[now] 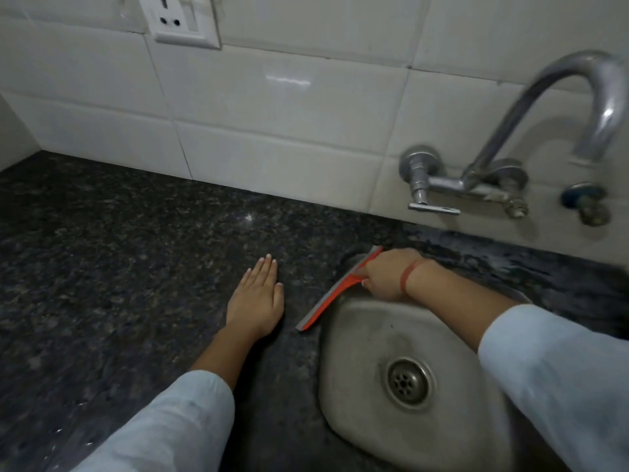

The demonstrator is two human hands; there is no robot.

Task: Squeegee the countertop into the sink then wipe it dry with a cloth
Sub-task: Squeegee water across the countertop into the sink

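Right grip (pixel 383 277) holds squeegee (pixel 326 299), blade along sink (pixel 350 338) rim.

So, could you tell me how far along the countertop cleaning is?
Done: cannot judge; the countertop shows no obvious puddles. In hand: the right hand grips the orange squeegee, blade at the left rim of the sink; the left hand rests flat on the countertop. Left: the cloth wipe; no cloth is visible.
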